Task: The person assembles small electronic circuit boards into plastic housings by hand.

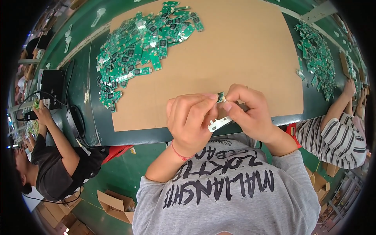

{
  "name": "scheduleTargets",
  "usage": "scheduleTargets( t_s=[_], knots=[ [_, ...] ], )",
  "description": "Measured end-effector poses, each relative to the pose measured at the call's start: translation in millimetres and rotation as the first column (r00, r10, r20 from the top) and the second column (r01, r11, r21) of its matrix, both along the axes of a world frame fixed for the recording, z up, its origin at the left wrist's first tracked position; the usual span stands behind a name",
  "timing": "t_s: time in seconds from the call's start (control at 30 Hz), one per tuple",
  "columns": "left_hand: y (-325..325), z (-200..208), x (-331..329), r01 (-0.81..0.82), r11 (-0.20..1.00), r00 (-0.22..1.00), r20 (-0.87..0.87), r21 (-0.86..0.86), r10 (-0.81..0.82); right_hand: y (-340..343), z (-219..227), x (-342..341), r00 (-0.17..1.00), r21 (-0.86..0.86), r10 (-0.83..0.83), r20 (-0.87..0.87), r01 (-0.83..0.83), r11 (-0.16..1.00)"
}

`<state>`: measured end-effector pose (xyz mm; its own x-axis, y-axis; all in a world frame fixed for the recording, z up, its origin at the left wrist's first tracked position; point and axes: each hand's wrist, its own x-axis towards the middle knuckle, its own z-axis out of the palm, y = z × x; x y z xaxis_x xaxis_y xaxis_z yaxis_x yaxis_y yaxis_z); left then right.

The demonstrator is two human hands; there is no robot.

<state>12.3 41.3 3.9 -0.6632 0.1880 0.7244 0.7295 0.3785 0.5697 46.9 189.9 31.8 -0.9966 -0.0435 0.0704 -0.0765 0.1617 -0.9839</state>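
Observation:
My left hand (192,117) is closed, pinching a small green circuit board (220,96) between thumb and forefinger. My right hand (250,111) is closed too, its thumb and forefinger meeting at the board's right end. Below the board, a white plastic piece (220,123) with small notches at its end slants out from under my right fingers, which hold it. Its left end lies close to my left hand; I cannot tell whether they touch. Both hands are raised over the near edge of a brown cardboard sheet (235,47).
A large pile of green circuit boards (137,45) covers the sheet's far left. Another board pile (319,58) lies on the green table at right. A black device (53,88) with cables stands at left. Co-workers sit on both sides. An open carton (116,205) is on the floor.

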Motion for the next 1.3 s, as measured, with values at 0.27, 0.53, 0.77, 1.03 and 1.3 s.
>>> scheduleTargets(
  t_s=[0.27,0.53,0.77,1.03,1.3],
  knots=[
    [-2.1,0.3,-4.5,-0.031,0.999,0.999,-0.036,-0.024,0.030,-0.6,1.9,-2.6,0.996,-0.109,0.035,0.076,-0.027,0.994],
    [-3.6,0.1,-3.9,0.010,1.000,1.000,0.013,-0.010,-0.010,-0.9,-0.9,-4.1,0.992,-0.186,0.073,0.101,-0.053,0.981],
    [-10.2,3.0,-14.1,0.183,0.983,0.983,0.024,-0.006,-0.183,6.9,-1.6,-3.9,0.994,-0.095,0.107,-0.009,-0.107,0.990],
    [-8.5,2.8,-13.5,0.215,0.977,0.976,-0.029,-0.016,-0.215,5.2,2.2,3.2,0.990,-0.211,0.076,0.121,-0.050,0.976],
    [-11.6,-0.5,-16.9,0.267,0.962,0.963,-0.020,-0.055,-0.268,6.3,5.0,2.2,0.960,-0.261,0.109,0.257,-0.040,0.964]
  ],
)
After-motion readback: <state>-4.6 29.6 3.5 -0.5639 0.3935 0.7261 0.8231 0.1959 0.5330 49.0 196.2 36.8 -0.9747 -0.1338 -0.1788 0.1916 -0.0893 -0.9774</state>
